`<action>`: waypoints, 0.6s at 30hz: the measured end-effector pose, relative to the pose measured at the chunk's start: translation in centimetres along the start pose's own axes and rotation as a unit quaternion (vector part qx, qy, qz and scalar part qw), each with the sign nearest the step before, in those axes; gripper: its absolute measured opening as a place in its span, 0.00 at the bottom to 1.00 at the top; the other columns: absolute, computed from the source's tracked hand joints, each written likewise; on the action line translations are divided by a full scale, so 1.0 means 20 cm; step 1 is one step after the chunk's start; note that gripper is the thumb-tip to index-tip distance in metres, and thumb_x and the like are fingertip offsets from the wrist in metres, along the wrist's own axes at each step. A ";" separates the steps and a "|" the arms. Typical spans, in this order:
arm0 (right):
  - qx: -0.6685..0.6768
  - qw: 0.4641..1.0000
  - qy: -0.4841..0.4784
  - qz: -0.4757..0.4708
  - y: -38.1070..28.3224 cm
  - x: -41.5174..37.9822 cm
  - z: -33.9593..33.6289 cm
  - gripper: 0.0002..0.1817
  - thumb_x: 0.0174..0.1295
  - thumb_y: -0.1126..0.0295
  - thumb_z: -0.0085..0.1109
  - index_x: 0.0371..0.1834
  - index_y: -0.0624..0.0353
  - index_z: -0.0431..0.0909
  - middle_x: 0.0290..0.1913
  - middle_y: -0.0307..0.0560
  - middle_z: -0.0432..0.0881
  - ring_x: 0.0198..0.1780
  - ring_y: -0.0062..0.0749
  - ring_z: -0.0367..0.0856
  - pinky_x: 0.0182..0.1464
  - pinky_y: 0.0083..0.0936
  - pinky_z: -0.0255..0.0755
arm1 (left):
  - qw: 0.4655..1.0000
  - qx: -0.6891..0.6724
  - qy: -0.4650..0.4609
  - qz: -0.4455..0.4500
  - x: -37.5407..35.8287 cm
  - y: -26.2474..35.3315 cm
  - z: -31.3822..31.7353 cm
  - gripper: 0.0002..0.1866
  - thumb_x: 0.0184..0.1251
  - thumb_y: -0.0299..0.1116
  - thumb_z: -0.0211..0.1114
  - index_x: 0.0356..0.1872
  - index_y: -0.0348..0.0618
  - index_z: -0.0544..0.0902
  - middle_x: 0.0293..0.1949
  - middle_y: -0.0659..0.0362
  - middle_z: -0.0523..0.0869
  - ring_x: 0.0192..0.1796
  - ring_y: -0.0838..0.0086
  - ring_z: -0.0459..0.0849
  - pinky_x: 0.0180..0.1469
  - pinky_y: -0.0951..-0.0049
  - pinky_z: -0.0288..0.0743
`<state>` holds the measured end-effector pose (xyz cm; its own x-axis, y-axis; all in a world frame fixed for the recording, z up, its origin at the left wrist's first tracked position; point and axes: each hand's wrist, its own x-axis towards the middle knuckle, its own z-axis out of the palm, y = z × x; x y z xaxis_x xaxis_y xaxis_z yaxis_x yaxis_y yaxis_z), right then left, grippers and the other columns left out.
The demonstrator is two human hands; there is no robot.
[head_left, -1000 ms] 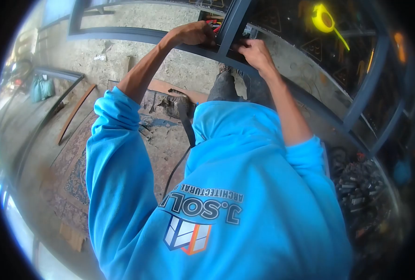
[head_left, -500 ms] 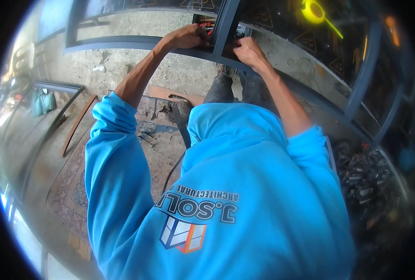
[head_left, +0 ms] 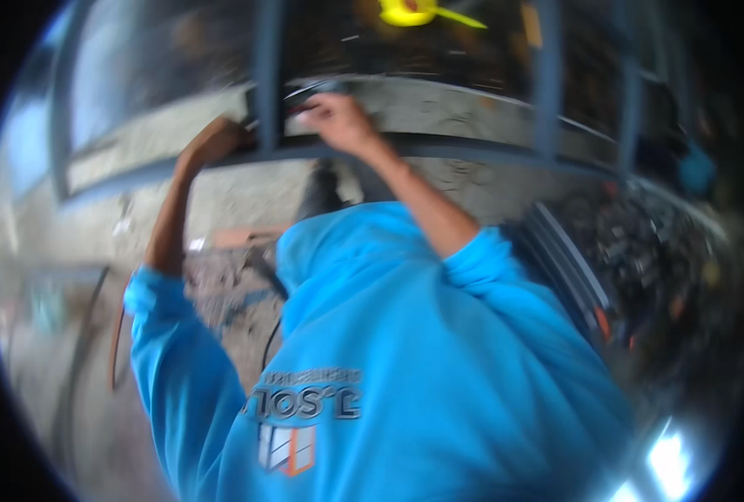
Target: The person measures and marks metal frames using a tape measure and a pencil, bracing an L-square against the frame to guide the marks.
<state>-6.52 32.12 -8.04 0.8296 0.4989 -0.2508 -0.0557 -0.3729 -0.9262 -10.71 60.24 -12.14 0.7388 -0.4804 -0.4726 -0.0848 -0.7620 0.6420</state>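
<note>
A dark grey metal frame (head_left: 422,146) with upright bars spans the upper view. My left hand (head_left: 219,138) is curled at the left side of one upright bar (head_left: 268,71), just above the bottom rail. Its fingertips are in shadow, and what they hold cannot be made out. On the other side of that bar, my right hand (head_left: 340,121) has its fingers bent together near the bar. Something thin and dark with a reddish part lies by its fingertips, too blurred to name. Both wrists reach over the bottom rail.
A bright yellow round thing with a thin tail (head_left: 409,10) shows at the top against a dark surface. Grey metal profiles (head_left: 560,255) and a dark heap of small pieces (head_left: 648,251) lie to the right. A worn patterned rug (head_left: 221,293) covers floor at left.
The view has swung, so the frame and hands appear further left and lower, and the picture is blurred. Both hands stay either side of the same upright bar; the right sits closer to it.
</note>
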 end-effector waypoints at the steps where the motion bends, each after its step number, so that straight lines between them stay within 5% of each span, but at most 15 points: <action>1: -0.061 0.997 0.043 0.008 -0.09 -0.08 -0.12 0.16 0.58 0.63 0.65 0.43 0.64 0.81 0.33 0.51 0.85 0.36 0.31 0.85 0.41 0.29 0.76 | 0.999 -0.027 0.036 0.022 0.00 -0.07 0.05 0.12 0.63 0.37 0.63 0.28 0.38 0.87 0.23 0.52 0.85 0.26 0.75 0.80 0.36 0.68 0.72; 3: -0.091 0.991 0.102 0.002 -0.10 -0.24 -0.31 0.16 0.58 0.64 0.64 0.45 0.62 0.81 0.35 0.53 0.85 0.39 0.38 0.85 0.43 0.29 0.75 | 0.939 -0.317 0.004 -0.136 -0.03 0.05 -0.04 0.11 0.62 0.32 0.61 0.32 0.33 0.86 0.24 0.54 0.85 0.28 0.78 0.81 0.37 0.72 0.74; 4: -0.105 0.989 0.095 0.042 -0.13 -0.35 -0.43 0.15 0.59 0.64 0.63 0.44 0.61 0.82 0.35 0.53 0.85 0.39 0.38 0.85 0.43 0.29 0.75 | 0.961 -0.259 0.029 -0.089 -0.06 0.12 -0.07 0.11 0.61 0.31 0.61 0.34 0.32 0.85 0.24 0.55 0.85 0.29 0.79 0.81 0.37 0.73 0.74; 6: -0.104 0.986 0.110 0.071 -0.11 -0.54 -0.67 0.13 0.60 0.65 0.63 0.42 0.61 0.83 0.34 0.51 0.85 0.38 0.34 0.84 0.43 0.27 0.75 | 0.992 -0.111 0.053 0.010 -0.07 -0.08 -0.05 0.11 0.60 0.32 0.61 0.37 0.33 0.84 0.35 0.48 0.87 0.37 0.63 0.86 0.43 0.68 0.76; 7: -0.097 0.984 0.134 0.065 -0.04 -0.65 -0.79 0.12 0.60 0.65 0.63 0.41 0.61 0.84 0.34 0.50 0.85 0.37 0.31 0.84 0.42 0.26 0.75 | 0.990 -0.035 0.138 -0.023 -0.11 -0.07 -0.06 0.13 0.62 0.33 0.60 0.41 0.36 0.84 0.42 0.46 0.86 0.45 0.57 0.85 0.48 0.65 0.76; 9: -0.111 0.962 0.234 0.084 0.01 -0.85 -1.08 0.11 0.60 0.66 0.61 0.38 0.62 0.84 0.33 0.51 0.85 0.34 0.35 0.84 0.40 0.29 0.75 | 0.937 -0.001 0.288 -0.198 -0.17 0.09 -0.12 0.15 0.67 0.36 0.59 0.50 0.41 0.82 0.46 0.48 0.86 0.50 0.62 0.84 0.53 0.67 0.74; 11: -0.083 0.931 0.339 0.106 0.14 -1.03 -1.41 0.10 0.61 0.68 0.61 0.40 0.62 0.84 0.31 0.45 0.86 0.34 0.24 0.83 0.40 0.21 0.75 | 0.868 -0.035 0.460 -0.181 -0.16 0.25 -0.12 0.15 0.69 0.37 0.59 0.51 0.42 0.82 0.45 0.52 0.87 0.49 0.67 0.85 0.52 0.71 0.74; 15: -0.019 0.865 0.483 0.136 0.39 -1.25 -2.02 0.11 0.61 0.69 0.61 0.43 0.65 0.83 0.33 0.44 0.86 0.35 0.19 0.82 0.39 0.18 0.74 | 0.876 -0.185 0.435 -0.098 0.28 0.93 0.12 0.13 0.67 0.36 0.65 0.46 0.40 0.83 0.41 0.56 0.87 0.45 0.78 0.83 0.47 0.76 0.74; 18: -0.051 0.897 0.417 0.136 0.45 -1.25 -2.19 0.12 0.62 0.70 0.61 0.44 0.66 0.82 0.35 0.45 0.86 0.38 0.23 0.83 0.44 0.17 0.75 | 0.911 -0.204 0.343 -0.104 0.63 1.52 0.23 0.12 0.65 0.36 0.66 0.44 0.40 0.84 0.37 0.57 0.87 0.41 0.76 0.83 0.46 0.76 0.75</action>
<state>-3.51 -17.91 2.22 0.9229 -0.3641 -0.1255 -0.3024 -0.4833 -0.8216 -6.98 29.11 -1.38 0.9666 0.1469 -0.2100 0.2560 -0.5142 0.8186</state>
